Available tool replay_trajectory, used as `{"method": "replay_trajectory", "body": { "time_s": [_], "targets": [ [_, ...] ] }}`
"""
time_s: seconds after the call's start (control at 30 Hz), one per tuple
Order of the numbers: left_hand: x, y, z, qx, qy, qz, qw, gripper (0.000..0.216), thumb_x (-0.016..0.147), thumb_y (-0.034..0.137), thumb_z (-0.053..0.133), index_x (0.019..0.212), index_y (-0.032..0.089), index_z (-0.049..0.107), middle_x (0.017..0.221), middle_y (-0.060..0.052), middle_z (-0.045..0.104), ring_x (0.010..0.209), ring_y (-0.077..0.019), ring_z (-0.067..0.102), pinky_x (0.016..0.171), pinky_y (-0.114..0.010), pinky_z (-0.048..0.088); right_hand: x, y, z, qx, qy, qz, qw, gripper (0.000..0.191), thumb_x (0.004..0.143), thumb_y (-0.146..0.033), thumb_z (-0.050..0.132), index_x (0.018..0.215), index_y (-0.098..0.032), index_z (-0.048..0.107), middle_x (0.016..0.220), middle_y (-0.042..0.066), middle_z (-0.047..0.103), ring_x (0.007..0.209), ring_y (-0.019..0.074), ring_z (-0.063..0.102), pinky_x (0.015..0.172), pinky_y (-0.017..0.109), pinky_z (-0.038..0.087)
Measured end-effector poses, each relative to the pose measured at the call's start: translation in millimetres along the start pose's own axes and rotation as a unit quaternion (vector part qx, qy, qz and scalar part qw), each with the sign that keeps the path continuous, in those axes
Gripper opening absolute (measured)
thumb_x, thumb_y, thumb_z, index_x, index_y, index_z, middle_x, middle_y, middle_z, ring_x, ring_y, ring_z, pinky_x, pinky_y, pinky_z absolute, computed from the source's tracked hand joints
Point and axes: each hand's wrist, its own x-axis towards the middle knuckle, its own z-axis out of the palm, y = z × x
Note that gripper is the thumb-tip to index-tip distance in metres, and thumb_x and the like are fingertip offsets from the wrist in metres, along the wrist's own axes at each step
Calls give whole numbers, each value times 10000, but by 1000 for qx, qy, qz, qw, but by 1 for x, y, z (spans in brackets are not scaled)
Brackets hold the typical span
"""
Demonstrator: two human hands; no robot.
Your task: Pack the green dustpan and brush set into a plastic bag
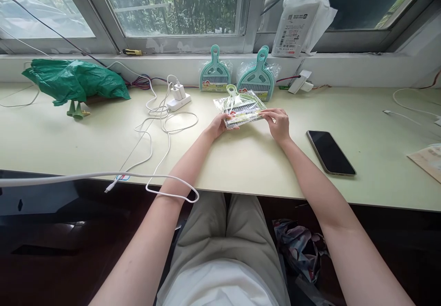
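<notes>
A small green dustpan-and-brush set in a clear plastic bag [241, 108] lies on the pale green table [69, 136] in front of me. My left hand [218, 126] grips the bag's near left corner with curled fingers. My right hand [279, 123] pinches its right edge. Two more teal dustpan sets, one on the left [215, 74] and one on the right [258, 77], lean upright against the window ledge just behind.
A black phone [330, 152] lies right of my right hand. White charger cables [160, 117] and a power strip [178, 100] spread to the left. A green plastic bag [74, 80] sits at far left. A white parcel [298, 21] leans on the window sill.
</notes>
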Motion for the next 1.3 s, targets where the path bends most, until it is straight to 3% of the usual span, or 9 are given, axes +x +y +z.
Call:
{"method": "replay_trajectory", "body": {
  "time_s": [0.23, 0.43, 0.63, 0.93, 1.13, 1.3],
  "targets": [
    [-2, -1, 0, 39, -60, -5, 997, 468, 727, 165, 546, 1190, 100, 564, 1002, -143, 722, 685, -224, 727, 472, -240, 545, 1, 3, 2, 37, 30, 30, 998, 240, 928, -311, 546, 932, -266, 782, 1043, 67, 756, 1057, 268, 638, 976, 453, 463],
    [-7, 1, 2, 43, -92, 1, 995, 619, 717, 147, 565, 1329, 133, 470, 1053, -145, 724, 680, -231, 741, 473, -236, 553, 2, 7, 4, 71, 63, 43, 995, 164, 882, -278, 611, 871, -234, 769, 1009, 79, 737, 1040, 263, 644, 969, 453, 492],
    [-6, 0, 2, 56, -102, 5, 993, 658, 716, 150, 567, 1362, 170, 445, 1101, -145, 720, 699, -247, 748, 562, -306, 606, 2, 9, 7, 111, 60, 64, 990, 140, 860, -270, 640, 887, -227, 771, 1058, 89, 698, 1052, 253, 655, 874, 415, 558],
    [-6, -2, 2, 62, -116, 10, 991, 606, 711, 149, 607, 1296, 185, 453, 1088, -126, 724, 698, -241, 747, 478, -257, 558, 1, 8, 7, 114, 67, 105, 986, 208, 881, -329, 631, 955, -219, 791, 1132, 116, 687, 1100, 263, 644, 780, 380, 602],
    [-6, -2, 3, 65, -117, 13, 991, 657, 697, 155, 623, 1323, 187, 426, 1086, -120, 720, 694, -253, 750, 490, -266, 561, 1, 14, 12, 141, 85, 141, 976, 173, 815, -297, 701, 943, -196, 757, 1305, 127, 602, 1208, 280, 599, 848, 404, 610],
    [-8, -2, 3, 69, -114, 10, 991, 605, 719, 146, 614, 1292, 207, 429, 1106, -100, 714, 701, -233, 751, 523, -271, 586, 1, 23, 20, 251, 58, 168, 952, 149, 813, -290, 688, 917, -183, 692, 1336, 126, 577, 1090, 231, 665, 893, 414, 601]
  ]
}}
